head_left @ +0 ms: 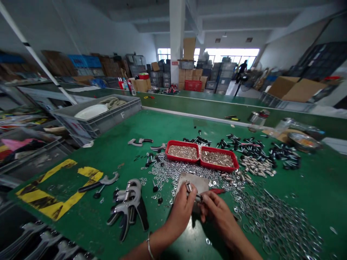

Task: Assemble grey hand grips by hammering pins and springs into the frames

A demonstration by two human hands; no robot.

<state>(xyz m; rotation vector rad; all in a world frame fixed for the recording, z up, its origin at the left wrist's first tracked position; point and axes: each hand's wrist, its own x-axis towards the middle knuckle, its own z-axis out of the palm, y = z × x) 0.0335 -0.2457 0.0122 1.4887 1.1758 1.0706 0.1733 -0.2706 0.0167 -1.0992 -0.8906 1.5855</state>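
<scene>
My left hand [182,206] is closed on a small shiny metal sleeve [189,186], which sticks up between thumb and fingers. Close beside it, my right hand [217,210] pinches a small black-ended part [199,198]; its far end meets the left fingers, and I cannot see whether it is joined to anything there. Both hands are over a grey metal plate [202,181]. A red-handled tool [218,191] lies partly behind the right hand. Loose washers [168,173] are scattered around the plate.
Two red trays [217,167] of tiny metal pieces stand beyond the plate. Black-headed screws [244,144], metal sleeves [257,166] and rings [284,220] spread to the right. Several hand grip exercisers [132,200] lie left, near yellow-black tape [63,207] and a grey crate [119,115].
</scene>
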